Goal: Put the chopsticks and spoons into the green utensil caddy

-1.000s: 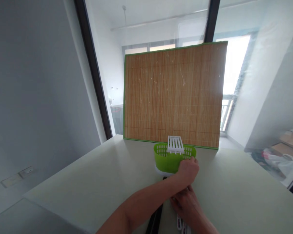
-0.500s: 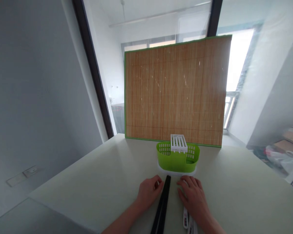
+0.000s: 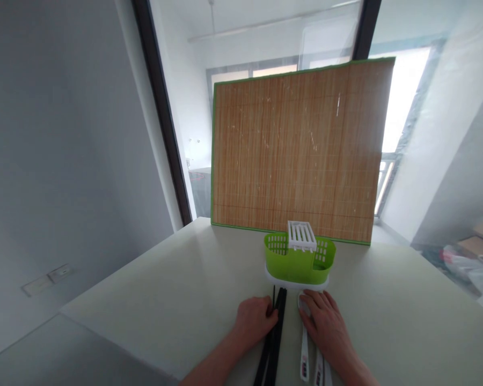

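Note:
My left hand is closed in a pinch around a thin black chopstick, whose tip pokes up above the fingers. More black chopsticks lie lengthwise on the table against that hand. A white spoon with a printed handle end is gripped at its bowl by my right hand, thumb and fingers curled over it. Other white handles show beneath the right wrist; their far ends are hidden. Just beyond both hands stands a green cutlery holder with a white slatted top and a white base.
The pale table has its left edge beside a grey wall. A bamboo mat with green edging stands upright at the back, in front of a glass window. Boxes and a plastic bag are off to the right, below the table.
My left hand has closed on a chopstick and separated it from the others. My right fingers have drawn a spoon apart from the other white handles. The view has shifted slightly.

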Available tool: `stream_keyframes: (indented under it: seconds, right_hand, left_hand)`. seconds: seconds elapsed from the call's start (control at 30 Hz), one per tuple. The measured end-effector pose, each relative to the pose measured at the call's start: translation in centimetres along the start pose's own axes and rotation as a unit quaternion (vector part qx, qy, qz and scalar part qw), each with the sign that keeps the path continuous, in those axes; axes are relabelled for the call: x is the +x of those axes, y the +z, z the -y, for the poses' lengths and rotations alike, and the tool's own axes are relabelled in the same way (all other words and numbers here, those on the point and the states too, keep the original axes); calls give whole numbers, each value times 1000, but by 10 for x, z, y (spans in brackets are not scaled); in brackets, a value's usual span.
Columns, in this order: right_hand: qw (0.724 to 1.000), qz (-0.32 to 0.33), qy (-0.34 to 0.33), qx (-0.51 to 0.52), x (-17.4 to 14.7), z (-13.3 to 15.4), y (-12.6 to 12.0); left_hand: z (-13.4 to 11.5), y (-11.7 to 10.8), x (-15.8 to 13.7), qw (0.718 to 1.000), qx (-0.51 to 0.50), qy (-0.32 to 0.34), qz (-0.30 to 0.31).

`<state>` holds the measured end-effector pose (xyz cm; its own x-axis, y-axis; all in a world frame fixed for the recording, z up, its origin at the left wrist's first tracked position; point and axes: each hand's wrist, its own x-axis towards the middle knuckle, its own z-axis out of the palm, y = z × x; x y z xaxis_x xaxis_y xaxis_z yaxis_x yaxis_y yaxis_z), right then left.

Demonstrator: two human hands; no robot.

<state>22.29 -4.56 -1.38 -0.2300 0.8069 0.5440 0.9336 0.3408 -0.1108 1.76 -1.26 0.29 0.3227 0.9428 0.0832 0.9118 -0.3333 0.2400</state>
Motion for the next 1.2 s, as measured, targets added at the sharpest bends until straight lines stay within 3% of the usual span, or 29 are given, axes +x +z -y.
stream_keyframes:
  seconds: [0.17, 0.47, 0.73, 1.0, 1.2]
  right_hand:
    - [1000, 0, -30, 3, -1, 4, -2]
    - [1000, 6, -23, 9, -3, 2, 5]
    - [999, 0, -26, 32, 0, 13, -7]
    - [999, -7, -32, 22, 1, 16, -13]
    - [999, -3, -26, 24, 1, 20, -15]
  left_hand:
    - [3, -1, 1, 1000, 0, 7, -2]
    - [5, -3, 1, 1000, -26, 13, 11]
    - [6, -8, 1, 999, -43, 7, 17]
    - [3, -19, -7, 998, 51, 2, 21]
    - [13, -26, -7, 992, 103, -37, 57]
